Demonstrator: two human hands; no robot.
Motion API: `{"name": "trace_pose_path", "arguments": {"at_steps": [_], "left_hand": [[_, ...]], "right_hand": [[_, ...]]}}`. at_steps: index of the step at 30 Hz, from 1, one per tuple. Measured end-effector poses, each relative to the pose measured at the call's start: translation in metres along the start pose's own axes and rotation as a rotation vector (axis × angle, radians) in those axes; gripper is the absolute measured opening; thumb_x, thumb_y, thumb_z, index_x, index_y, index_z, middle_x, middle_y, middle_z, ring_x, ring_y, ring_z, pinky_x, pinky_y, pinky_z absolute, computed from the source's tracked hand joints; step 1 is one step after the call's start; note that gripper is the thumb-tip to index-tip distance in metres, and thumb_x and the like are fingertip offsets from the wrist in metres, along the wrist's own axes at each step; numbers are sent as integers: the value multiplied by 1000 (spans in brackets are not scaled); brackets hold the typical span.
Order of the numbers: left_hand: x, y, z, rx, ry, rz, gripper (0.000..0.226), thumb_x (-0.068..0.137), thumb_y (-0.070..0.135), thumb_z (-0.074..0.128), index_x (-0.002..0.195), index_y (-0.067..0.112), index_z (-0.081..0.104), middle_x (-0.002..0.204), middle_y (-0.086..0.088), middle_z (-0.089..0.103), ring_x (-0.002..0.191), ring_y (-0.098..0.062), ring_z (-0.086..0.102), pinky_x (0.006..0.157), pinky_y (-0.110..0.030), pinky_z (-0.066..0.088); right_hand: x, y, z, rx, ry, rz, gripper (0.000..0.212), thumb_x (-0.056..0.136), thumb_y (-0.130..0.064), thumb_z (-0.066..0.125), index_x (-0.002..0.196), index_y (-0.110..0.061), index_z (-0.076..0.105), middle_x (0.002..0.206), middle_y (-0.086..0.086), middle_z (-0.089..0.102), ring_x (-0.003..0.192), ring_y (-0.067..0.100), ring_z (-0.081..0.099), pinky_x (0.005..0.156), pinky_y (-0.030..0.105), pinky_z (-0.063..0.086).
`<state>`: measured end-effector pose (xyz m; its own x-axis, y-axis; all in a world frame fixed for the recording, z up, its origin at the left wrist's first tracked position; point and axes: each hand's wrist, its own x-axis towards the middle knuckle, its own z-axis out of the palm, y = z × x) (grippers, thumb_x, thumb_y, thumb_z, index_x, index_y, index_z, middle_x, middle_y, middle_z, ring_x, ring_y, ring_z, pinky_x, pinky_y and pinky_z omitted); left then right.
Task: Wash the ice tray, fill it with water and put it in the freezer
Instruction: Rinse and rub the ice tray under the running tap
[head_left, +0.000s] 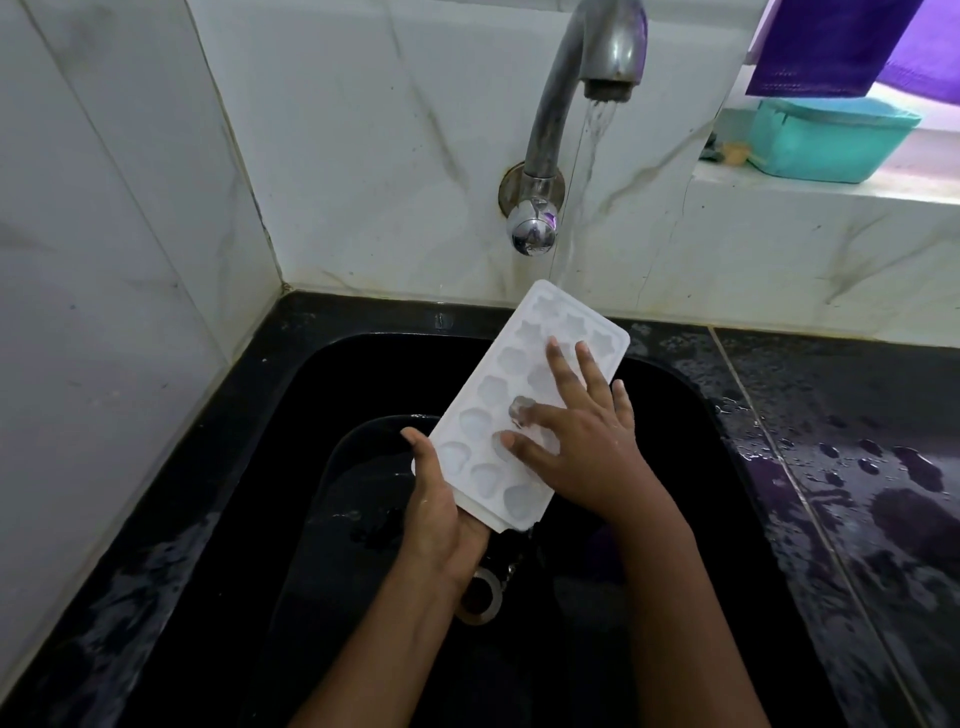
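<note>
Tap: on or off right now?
On. A stream of water runs from the tap down toward the far end of the ice tray, which is over the sink.

the sink (701, 467) is set in the bench (857, 467), in a wall corner. the tap (566, 88) comes from the wall behind the sink, with water (595, 135) falling at the sink's back. the ice tray (519, 384) is tilted over the sink, far end toward the tap. the left hand (441, 519) grips its near-left end; the right hand (587, 447) lies spread on top. the drain (480, 597) sits in the sink's floor. behind-right of the sink, a tub (831, 140) stands on a ledge (779, 192), with a cloth (821, 47) above.
</note>
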<state>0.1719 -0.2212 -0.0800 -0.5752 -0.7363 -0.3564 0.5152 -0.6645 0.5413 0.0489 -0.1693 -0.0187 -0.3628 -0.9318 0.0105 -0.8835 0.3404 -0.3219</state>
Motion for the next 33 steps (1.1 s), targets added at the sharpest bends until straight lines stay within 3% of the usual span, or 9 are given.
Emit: {"name": "trace_pose_path", "arguments": {"at_steps": [3, 6, 9, 13, 19, 23, 28, 30, 33], "left_hand": [[-1, 1, 2, -6, -19, -40, 77, 85, 69, 35, 131, 10, 56, 125, -18, 65, 117, -35, 61, 101, -52, 45], [0, 3, 0, -58, 15, -62, 69, 95, 61, 36, 136, 8, 53, 129, -21, 61, 122, -39, 56, 106, -55, 40], [3, 8, -4, -76, 30, -62, 67, 96, 58, 33, 134, 7, 54, 128, -22, 62, 118, -38, 59, 96, -50, 48], [-2, 7, 3, -43, 45, -106, 66, 97, 57, 32, 133, 7, 54, 125, -22, 64, 116, -39, 60, 87, -48, 52], [1, 6, 12, -25, 128, -108, 62, 97, 54, 37, 126, 5, 59, 117, -22, 68, 109, -38, 63, 85, -47, 52], [9, 2, 18, 52, 154, -131, 62, 94, 58, 43, 122, 7, 64, 113, -21, 70, 107, -39, 65, 91, -50, 51], [21, 1, 24, 62, 186, -100, 59, 95, 58, 42, 115, 8, 66, 105, -20, 73, 93, -36, 70, 75, -44, 56], [24, 3, 22, 86, 190, -86, 62, 93, 61, 43, 110, 8, 68, 101, -19, 74, 88, -34, 72, 74, -44, 56], [26, 3, 19, 112, 206, -68, 66, 89, 66, 45, 112, 8, 68, 104, -18, 73, 94, -36, 71, 82, -49, 56]], "right_hand": [[-1, 6, -1, -13, 41, 43, 37, 87, -63, 42, 105, -40, 63, 154, -13, -24, 139, 11, -30, 112, 48, -15], [-1, 2, 3, -53, -25, 4, 45, 85, -67, 41, 121, -44, 54, 150, -11, -33, 137, 13, -35, 110, 49, -17], [0, -2, 6, -37, -149, -14, 51, 85, -67, 43, 131, -45, 46, 149, -10, -36, 136, 15, -37, 113, 51, -16], [-2, 5, 6, -65, -33, 44, 44, 88, -65, 39, 119, -41, 58, 149, -13, -32, 135, 13, -38, 110, 49, -18], [-20, 9, 21, -94, 75, -52, 71, 76, -75, 14, 131, -41, 46, 148, -12, -38, 132, 10, -42, 108, 46, -22], [-19, 29, 18, -101, 237, -66, 66, 82, -74, 15, 113, -39, 60, 157, -8, -16, 141, 10, -26, 110, 43, -20], [-13, 26, 30, -104, 218, -80, 66, 83, -70, 16, 133, -38, 45, 155, -8, -22, 140, 11, -29, 111, 45, -19], [-12, 29, 34, -80, 246, -87, 62, 85, -69, 18, 127, -37, 51, 157, -7, -17, 141, 11, -27, 111, 44, -19], [-8, 32, 38, -111, 339, -65, 53, 88, -65, 25, 115, -36, 60, 160, -2, -4, 145, 15, -16, 113, 46, -12]]}}
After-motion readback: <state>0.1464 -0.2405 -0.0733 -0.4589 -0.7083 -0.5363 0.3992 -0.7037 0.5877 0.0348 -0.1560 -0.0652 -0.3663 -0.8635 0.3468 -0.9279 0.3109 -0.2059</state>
